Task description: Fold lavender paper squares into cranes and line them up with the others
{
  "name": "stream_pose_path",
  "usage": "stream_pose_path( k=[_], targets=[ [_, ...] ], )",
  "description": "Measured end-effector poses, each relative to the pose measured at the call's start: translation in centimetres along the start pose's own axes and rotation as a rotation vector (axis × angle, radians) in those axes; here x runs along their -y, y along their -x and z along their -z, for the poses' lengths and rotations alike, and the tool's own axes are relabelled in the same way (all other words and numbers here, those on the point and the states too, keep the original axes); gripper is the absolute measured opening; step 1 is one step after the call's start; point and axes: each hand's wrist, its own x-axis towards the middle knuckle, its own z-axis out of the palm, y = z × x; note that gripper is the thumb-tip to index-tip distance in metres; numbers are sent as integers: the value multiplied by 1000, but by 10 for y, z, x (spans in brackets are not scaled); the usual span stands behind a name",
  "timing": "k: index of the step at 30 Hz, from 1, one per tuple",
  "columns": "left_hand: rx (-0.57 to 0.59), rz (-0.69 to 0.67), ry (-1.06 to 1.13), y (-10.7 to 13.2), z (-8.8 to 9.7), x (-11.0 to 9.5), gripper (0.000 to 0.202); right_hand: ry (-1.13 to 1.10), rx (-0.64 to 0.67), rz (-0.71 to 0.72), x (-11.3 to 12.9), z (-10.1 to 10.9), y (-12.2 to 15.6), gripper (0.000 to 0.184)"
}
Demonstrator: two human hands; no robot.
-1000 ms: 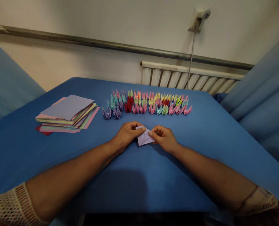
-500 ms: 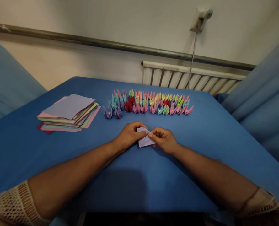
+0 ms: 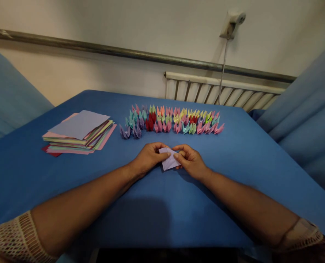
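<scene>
A small folded sheet of pale purple paper [image 3: 169, 162] is held between my two hands, just over the blue-covered table [image 3: 140, 212]. My left hand [image 3: 150, 157] pinches its left side, the thumb lying on top. On the right side, my right hand [image 3: 190, 160] grips the paper between thumb and fingers. Crease lines show on the upper face of the paper. The fingers under it are partly hidden. Beyond my hands stand rows of folded paper cranes [image 3: 167, 126] in pink, red, yellow, green, teal and purple.
At the left lies a stack of coloured paper sheets [image 3: 80, 126], a purple one on top. Behind the table are a wall with a metal pipe [image 3: 118, 51], a radiator [image 3: 206, 86] and a socket with a plugged-in cord [image 3: 232, 25]. Blue curtains [image 3: 310, 98] hang at both sides.
My right thumb and fingers have shifted slightly on the paper, and the thumbs are a little further apart. The paper stays in both hands.
</scene>
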Motion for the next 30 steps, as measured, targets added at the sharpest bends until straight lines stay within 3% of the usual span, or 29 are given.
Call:
stream_pose_path(
  k=[5, 9, 12, 18, 23, 30],
  targets=[
    [1, 24, 62, 0, 0, 0, 32, 20, -12, 32, 2, 1, 1, 25],
    [-36, 51, 162, -1, 2, 0, 34, -39, 14, 49, 6, 1, 1, 30],
    [3, 41, 185, -1, 3, 0, 44, -61, 11, 34, 6, 2, -2, 33],
    [96, -54, -14, 1, 1, 3, 72, -38, -57, -24, 4, 3, -6, 33],
    [118, -174, -282, 4, 1, 7, 70, 122, -87, 41, 6, 3, -3, 33],
    [109, -249, -438, 8, -2, 1, 74, 303, -122, 154, 6, 4, 0, 33]
  ],
)
